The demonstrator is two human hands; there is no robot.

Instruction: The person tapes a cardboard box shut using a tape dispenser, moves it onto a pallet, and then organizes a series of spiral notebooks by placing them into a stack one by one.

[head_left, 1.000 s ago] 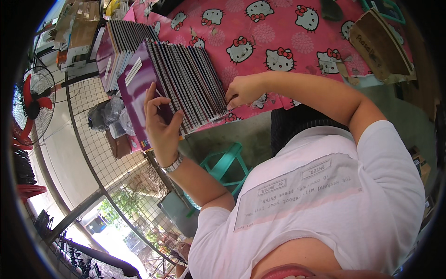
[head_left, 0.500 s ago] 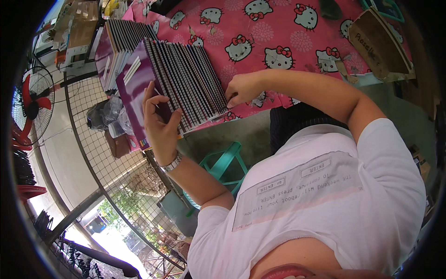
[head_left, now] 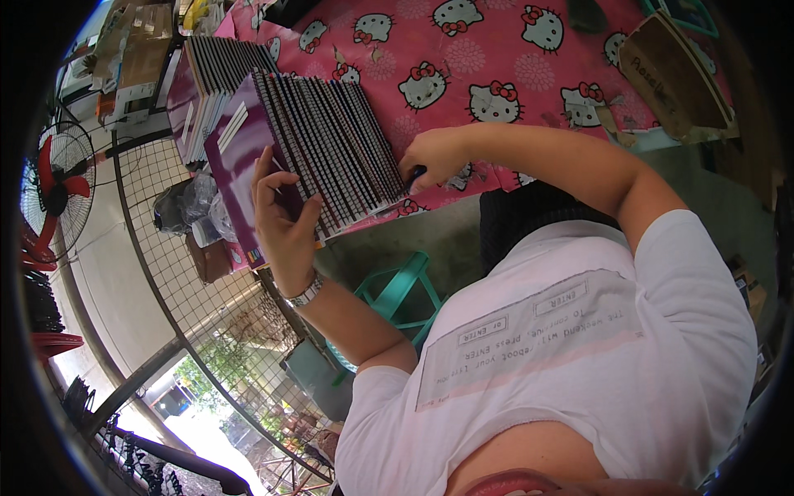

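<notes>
A row of spiral-bound notebooks (head_left: 335,140) sits at the table's near edge, their coil bindings side by side. The end one on the left shows a glossy purple cover (head_left: 252,169). Against that cover rests my left hand (head_left: 285,223), fingers apart and partly bent, thumb by the bindings. My right hand (head_left: 438,157) is at the right end of the row, low by the table edge, with fingers closed. A small dark piece (head_left: 416,174) shows between its fingers; whether it is a notebook's corner or a separate thing, I cannot tell.
Another notebook stack (head_left: 223,66) stands behind on the left. The pink patterned tablecloth (head_left: 463,58) has a cardboard piece (head_left: 674,78) at its right. A green plastic stool (head_left: 401,293) is below the edge. A red-bladed fan (head_left: 56,194) stands far left.
My right hand has turned slightly at the row's right end, and a dark piece now shows between its fingers. My left hand stays against the purple cover.
</notes>
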